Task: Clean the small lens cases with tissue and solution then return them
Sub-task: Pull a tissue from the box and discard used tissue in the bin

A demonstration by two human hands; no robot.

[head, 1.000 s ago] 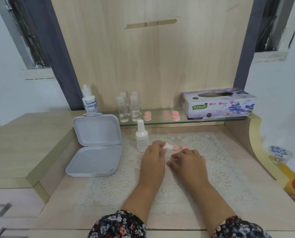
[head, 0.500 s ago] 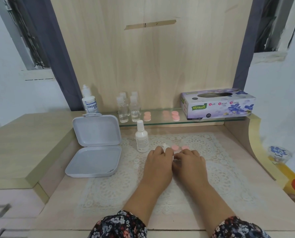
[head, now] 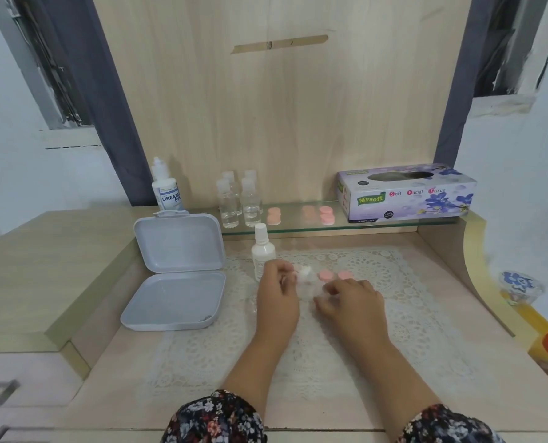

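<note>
Tissue wad (head: 304,274) being pinched in left hand (head: 277,294) above lace mat (head: 394,314), just beside spray bottle (head: 262,251). Right hand (head: 351,303) curling fingers; grip unclear. Pink lens-case caps (head: 325,275) lying just beyond

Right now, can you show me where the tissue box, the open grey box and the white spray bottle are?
tissue box (head: 407,196): head view, on its printed front side.
grey box (head: 173,298): head view, on the bare floor of its lower half.
spray bottle (head: 262,251): head view, on its white shoulder below the cap.
</note>
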